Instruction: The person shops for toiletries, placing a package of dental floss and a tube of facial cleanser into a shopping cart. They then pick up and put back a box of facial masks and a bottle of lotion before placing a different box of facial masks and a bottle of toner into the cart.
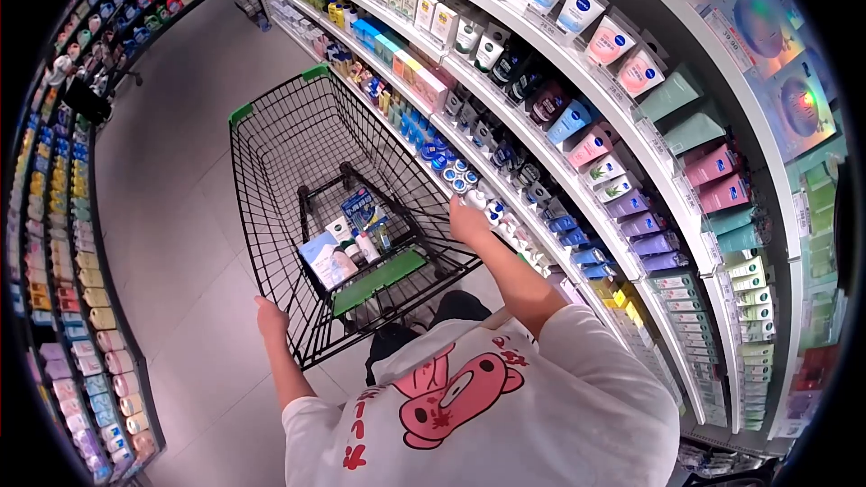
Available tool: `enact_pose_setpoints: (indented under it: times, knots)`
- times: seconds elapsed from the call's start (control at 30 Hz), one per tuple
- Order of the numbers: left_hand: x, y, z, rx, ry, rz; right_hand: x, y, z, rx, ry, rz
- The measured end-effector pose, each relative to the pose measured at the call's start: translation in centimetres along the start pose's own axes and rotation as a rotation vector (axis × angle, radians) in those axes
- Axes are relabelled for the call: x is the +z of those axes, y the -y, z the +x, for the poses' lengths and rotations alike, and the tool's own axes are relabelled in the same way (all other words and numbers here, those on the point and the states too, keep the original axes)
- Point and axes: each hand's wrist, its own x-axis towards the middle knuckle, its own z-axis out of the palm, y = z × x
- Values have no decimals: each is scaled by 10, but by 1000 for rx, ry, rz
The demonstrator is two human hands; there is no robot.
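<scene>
A black wire shopping cart (271,158) with green corner caps stands in front of me. My left hand (271,317) is at the cart's near left edge, fingers bent against the rim. At the near right edge, beside the shelf, my right hand (469,219) rests closed on the rim. Near the cart's green panel (379,284) lie a white and blue box (327,260), a dark blue package (361,207), a white tube (339,229) and a pink-white bottle (366,246).
Long shelves (577,45) of tubes, jars and boxes curve close along the right. Across the grey tiled floor (171,216), another shelf (99,307) of bottles and packs lines the left. A dark cart-like object (88,101) and partly visible person are farther up the aisle.
</scene>
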Motion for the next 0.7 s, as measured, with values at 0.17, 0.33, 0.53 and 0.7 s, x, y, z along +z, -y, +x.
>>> enact_pose_setpoints:
  times: [0.17, 0.33, 0.53, 0.7]
  knots:
    - [-7, 8, 34, 23, 3, 53, -10, 22, -1, 39, 1, 44]
    - [-18, -1, 54, 9, 33, 48, -11, 27, 19, 63, 0, 39]
    - [-22, -13, 80, 2, 74, 45, -20, 27, 55, 24, 45, 33]
    - [-33, -39, 109, 21, 50, -62, -37, 28, 103, 37, 42, 36]
